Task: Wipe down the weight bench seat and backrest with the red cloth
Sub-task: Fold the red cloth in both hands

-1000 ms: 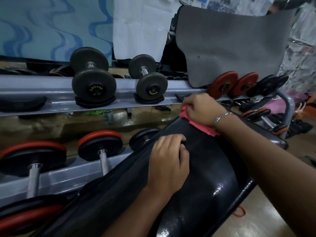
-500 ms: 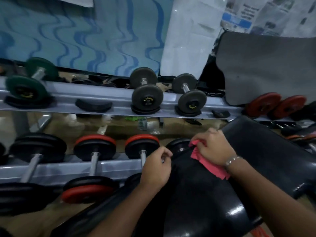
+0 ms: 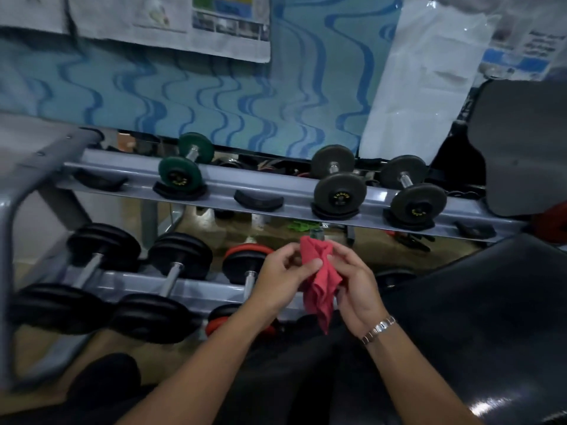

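Since the earlier frame, the red cloth has left the bench pad and hangs bunched, clear of it. The left hand pinches one side with curled fingers and thumb; the right hand grips the other. The dumbbell rack stands behind.

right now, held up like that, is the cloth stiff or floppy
Probably floppy: the cloth bunches in folds between the left hand and right hand, and its tail hangs down. Likely light too, since fingertip pinches seem enough to hold it.
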`<state>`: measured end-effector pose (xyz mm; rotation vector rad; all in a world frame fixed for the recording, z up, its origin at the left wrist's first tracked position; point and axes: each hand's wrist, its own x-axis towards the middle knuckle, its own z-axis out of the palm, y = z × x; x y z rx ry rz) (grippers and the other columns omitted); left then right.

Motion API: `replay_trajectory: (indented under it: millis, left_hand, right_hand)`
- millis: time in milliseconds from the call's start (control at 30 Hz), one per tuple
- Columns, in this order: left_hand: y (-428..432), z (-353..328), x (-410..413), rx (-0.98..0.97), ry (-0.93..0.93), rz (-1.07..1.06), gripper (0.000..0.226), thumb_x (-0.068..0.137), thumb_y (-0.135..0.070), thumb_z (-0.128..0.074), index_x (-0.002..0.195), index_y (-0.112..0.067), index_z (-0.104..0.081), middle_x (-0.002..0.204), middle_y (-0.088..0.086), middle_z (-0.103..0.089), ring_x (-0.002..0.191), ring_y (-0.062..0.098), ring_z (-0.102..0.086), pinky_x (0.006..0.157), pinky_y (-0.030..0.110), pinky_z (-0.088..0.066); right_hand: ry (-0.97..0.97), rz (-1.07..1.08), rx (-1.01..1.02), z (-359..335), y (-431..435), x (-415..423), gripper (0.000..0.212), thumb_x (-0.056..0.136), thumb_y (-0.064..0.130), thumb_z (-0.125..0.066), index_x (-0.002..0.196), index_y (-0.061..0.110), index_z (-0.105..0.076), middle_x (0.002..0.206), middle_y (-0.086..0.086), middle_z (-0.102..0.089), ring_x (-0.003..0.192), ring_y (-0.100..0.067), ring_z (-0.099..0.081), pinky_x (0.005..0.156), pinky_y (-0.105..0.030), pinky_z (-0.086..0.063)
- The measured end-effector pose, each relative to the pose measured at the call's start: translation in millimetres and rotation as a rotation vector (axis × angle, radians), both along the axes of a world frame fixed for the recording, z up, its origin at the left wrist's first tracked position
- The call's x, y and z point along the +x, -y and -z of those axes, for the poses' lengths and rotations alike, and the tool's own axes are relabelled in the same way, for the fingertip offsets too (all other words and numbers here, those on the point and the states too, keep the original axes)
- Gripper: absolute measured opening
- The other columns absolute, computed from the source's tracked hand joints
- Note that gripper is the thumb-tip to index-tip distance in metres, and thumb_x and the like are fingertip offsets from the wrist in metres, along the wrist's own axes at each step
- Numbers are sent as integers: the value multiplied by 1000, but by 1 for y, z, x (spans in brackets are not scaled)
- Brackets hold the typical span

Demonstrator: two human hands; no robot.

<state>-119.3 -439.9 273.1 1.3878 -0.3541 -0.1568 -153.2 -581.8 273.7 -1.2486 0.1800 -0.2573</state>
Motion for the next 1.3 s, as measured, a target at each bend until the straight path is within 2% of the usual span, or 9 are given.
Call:
replay_trajectory:
  millis: [100,233,433,567,700,800,1067,1233,1300]
  left_hand:
    - [-25,1,4,31,72,-153,10,86,-7,-78,96,-6,-75,84,12,-76,75,15,-69,71,31,-56]
    - [-60,-1,7,161,105,-312,13,79,-20,-86,81,-12,-75,64,-1,-66,61,12,-59,61,27,-46]
    - [-111,-4,18,276,56,-282,16,93,-21,-71,78,-22,-74,68,-7,-65,67,11,-60,67,29,-46]
    - [-140,-4,24,245,-156,-273,22,101,-19,-52,80,-17,-57,73,-1,-59,70,17,-55,64,31,-40]
    - [-178,15,20,346,-223,-240,24,89,-35,-74,103,-20,-61,99,2,-72,90,18,-70,69,32,-53]
    - [-219,30,21,261,-333,-229,34,88,-4,-72,119,-10,-60,109,10,-71,101,26,-70,78,39,-61]
    - [-324,91,33,376,-333,-514,33,82,17,-51,93,-14,-53,70,8,-57,66,24,-56,55,31,-44]
    - [-374,145,46,452,-221,-574,44,76,29,-42,77,-14,-52,72,7,-56,56,7,-51,50,23,-38]
    - [-390,165,55,526,-237,-565,45,78,28,-43,73,-11,-65,74,4,-65,55,-3,-57,55,16,-43]
  right_hand:
    - [-55,-77,121,-1,-30,2,30,100,20,-57,126,12,-69,125,-20,-71,119,-36,-65,111,-54,-46]
    - [-114,-316,202,-5,-63,-1,51,101,53,-48,130,15,-65,125,-17,-71,116,-31,-69,106,-50,-49]
    - [-185,-367,-33,19,-99,9,26,91,9,-70,116,12,-72,115,-15,-75,94,-22,-73,68,-27,-58]
    - [-187,-335,-203,26,-120,17,17,95,13,-68,110,10,-75,106,-16,-78,93,-26,-72,86,-43,-57]
    - [-86,-325,-423,36,-154,32,9,91,13,-73,98,13,-78,96,-12,-79,89,-25,-73,81,-40,-57]
    - [-63,-325,-441,46,-181,45,10,85,9,-77,94,14,-78,92,-5,-79,87,-17,-71,79,-35,-56]
    - [-310,-396,-158,102,-254,90,53,78,-16,-60,119,16,-49,103,-14,-62,91,-23,-63,84,-45,-55]
    - [-294,-383,-391,158,-304,115,44,75,-17,-62,67,27,-65,78,0,-64,81,-22,-61,73,-36,-53]
    - [-296,-401,-493,181,-322,126,46,81,-16,-58,70,25,-76,80,4,-72,72,-12,-61,67,-25,-52]
